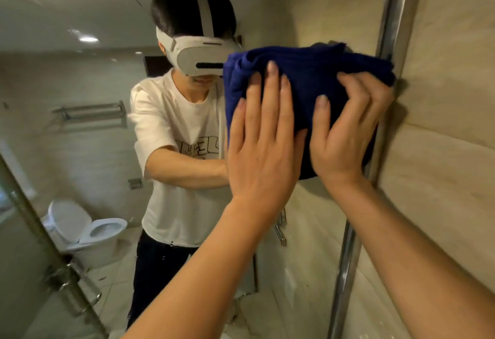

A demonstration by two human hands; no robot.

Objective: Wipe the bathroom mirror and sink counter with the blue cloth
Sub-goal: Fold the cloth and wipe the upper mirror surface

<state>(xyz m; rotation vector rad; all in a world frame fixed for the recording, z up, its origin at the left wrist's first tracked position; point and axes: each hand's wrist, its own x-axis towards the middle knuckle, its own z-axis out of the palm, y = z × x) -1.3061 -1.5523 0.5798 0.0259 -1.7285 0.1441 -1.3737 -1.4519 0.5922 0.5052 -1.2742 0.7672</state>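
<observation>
A person's 2 bare hands are pressing a folded blue cloth (302, 89) against a bathroom mirror (80, 70), near its metal right edge (385, 25). The left hand (263, 145) is lying flat on the cloth with fingers straight. The right hand (345, 135) is gripping the cloth's right side, fingers curling over it. The mirror is reflecting the person's white T-shirt (171, 135) and a toilet (91, 231).
</observation>
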